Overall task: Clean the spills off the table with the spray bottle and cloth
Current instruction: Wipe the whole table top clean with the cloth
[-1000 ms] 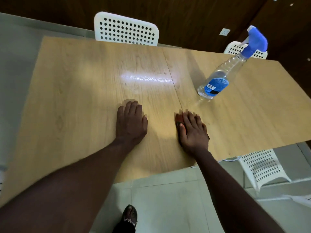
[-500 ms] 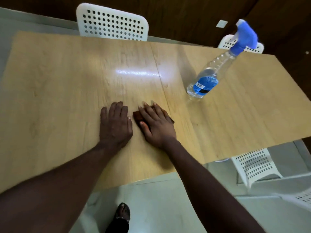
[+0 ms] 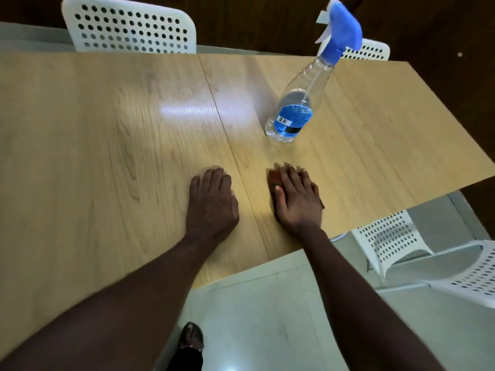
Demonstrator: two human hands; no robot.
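Head view, frame slightly motion-blurred.

**Surface.** I am looking down on a light wood-grain table (image 3: pixel 107 156). A straight seam (image 3: pixel 227 140) is running from the far edge to the near edge and passing between the two hands. A pale streak of glare (image 3: pixel 192 111) is lying across the top, mostly left of the seam.

**Hands.**
- The left hand (image 3: pixel 211 202) is resting palm down on bare wood just left of the seam. Its fingers are straight and close together, and it is gripping nothing.
- The right hand (image 3: pixel 297 199) is lying just right of the seam and pressing flat on a reddish-brown cloth (image 3: pixel 273 178). Its fingers are extended over the fabric rather than curled round it. The cloth is showing at the thumb side and along the outer edge of the hand.

**Bottle.** The spray bottle (image 3: pixel 294 113) is standing upright on the table beyond the right hand and apart from it, right of the seam. I am noting a clear body, a blue label and a blue trigger head.

**Room.**
- Dark wood panelling (image 3: pixel 241 20) is backing the far side.
- A white perforated chair (image 3: pixel 128 28) is sitting at the far edge.
- A second chair (image 3: pixel 372 50) is showing behind the bottle's head.
- A third chair (image 3: pixel 388 239) is sitting partly under the right end.
- A fourth chair (image 3: pixel 471 274) is entering at the right edge of the view.
- A pale tiled floor (image 3: pixel 267 317) is filling the space below the near edge.
- A foot (image 3: pixel 191 336) in a dark sandal is standing on it.
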